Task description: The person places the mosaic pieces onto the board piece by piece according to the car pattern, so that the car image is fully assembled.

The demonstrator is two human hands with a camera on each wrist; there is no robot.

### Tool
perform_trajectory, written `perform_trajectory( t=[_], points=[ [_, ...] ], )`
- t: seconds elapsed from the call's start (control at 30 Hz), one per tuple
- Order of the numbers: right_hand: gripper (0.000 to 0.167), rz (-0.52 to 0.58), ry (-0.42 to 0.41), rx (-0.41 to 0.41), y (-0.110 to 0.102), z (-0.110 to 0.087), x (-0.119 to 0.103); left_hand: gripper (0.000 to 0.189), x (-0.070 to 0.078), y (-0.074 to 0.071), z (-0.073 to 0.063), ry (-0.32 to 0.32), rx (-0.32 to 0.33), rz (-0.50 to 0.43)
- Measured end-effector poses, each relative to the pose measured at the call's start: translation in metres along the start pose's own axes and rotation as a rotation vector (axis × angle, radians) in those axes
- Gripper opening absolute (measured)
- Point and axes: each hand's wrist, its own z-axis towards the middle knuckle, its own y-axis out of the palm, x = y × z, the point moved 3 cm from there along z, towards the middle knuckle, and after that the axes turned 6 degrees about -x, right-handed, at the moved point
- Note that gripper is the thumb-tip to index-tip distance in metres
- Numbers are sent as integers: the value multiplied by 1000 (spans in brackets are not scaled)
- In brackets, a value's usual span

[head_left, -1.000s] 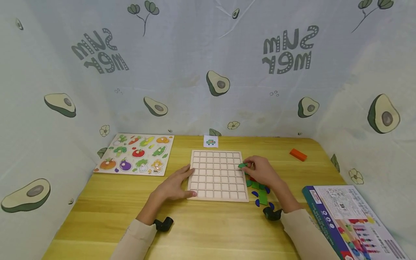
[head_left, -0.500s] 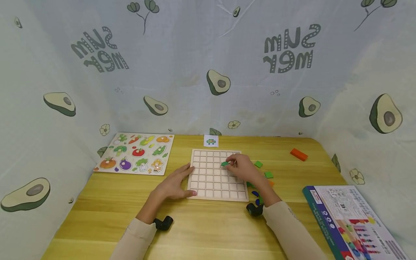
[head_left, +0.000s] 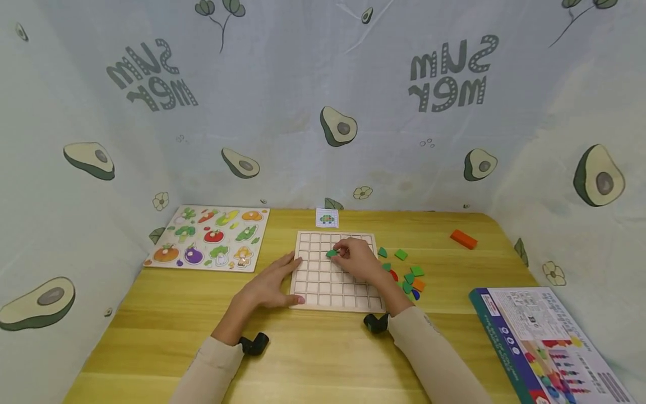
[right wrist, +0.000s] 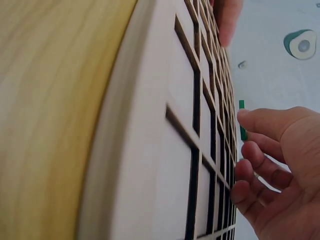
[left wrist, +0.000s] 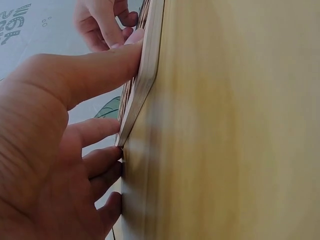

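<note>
A square wooden grid board lies flat in the middle of the table. My left hand rests at its left edge, fingers spread and fairly straight, with the thumb over the front left corner. Over the upper middle cells my right hand pinches a small green piece with a rounded side. In the right wrist view this green piece is seen edge-on between thumb and index finger, a little above the grid. The cells that show hold no pieces. Loose green pieces lie to the right of the board.
Red, orange and blue pieces lie among the green ones, partly behind the right forearm. A pattern card stands behind the board. A vegetable puzzle is at back left, an orange-red block at back right, a box at front right.
My right hand has carried the green piece leftward from the board's right edge to above its upper middle cells, uncovering several loose pieces. The left hand stays at the board's left edge.
</note>
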Motion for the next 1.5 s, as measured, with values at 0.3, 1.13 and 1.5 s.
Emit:
perform_trajectory(
  t=[0.3,1.13,1.5],
  points=[
    [26,-45,59,-9,8,10,-7,98,2,-2,-1,2,2,-13],
    [23,-45,28,-27,10,10,-6,91,0,-2,2,-27,25,-5],
    [29,-1,1,26,-7,-7,1,97,0,-1,2,-36,25,4]
  ],
)
